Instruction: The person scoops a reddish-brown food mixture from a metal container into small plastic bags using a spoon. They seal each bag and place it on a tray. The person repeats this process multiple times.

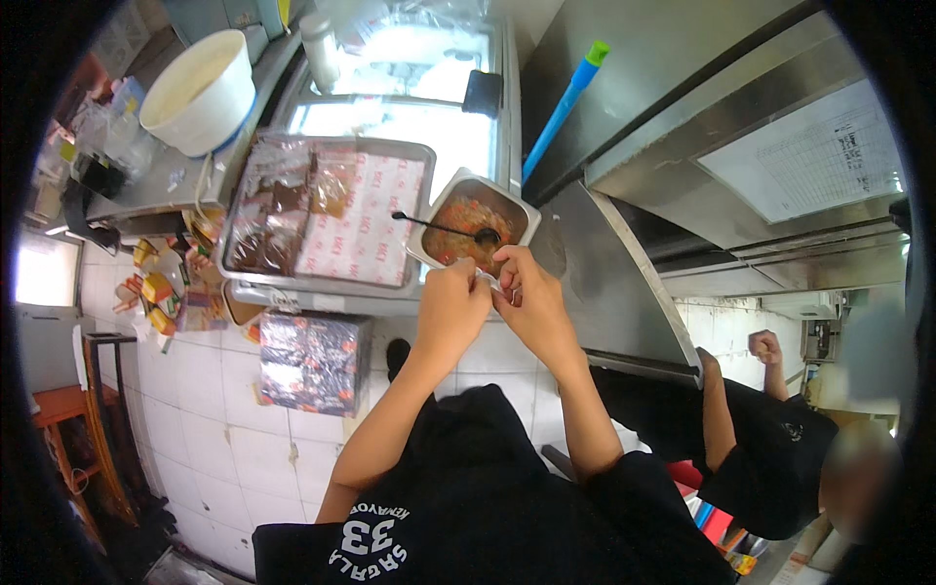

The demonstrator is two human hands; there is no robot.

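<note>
My left hand (456,310) and my right hand (528,304) meet at the near edge of a steel container (531,210), fingers closed on a small translucent white bag (487,284). The container holds an orange-red chunky mixture (456,222), with a black long-handled ladle (439,226) lying in it. Left of my hands is a metal tray (419,210) lined with red-and-white printed paper (356,224), bearing several clear packets of brown and yellowish contents (283,224).
A white tub (195,93) stands on the left counter. A blue pole (556,122) leans at the steel unit. Wrapped boxes (312,361) and crumpled cartons (156,292) are on the floor (205,439). A co-worker (751,468) is at the right.
</note>
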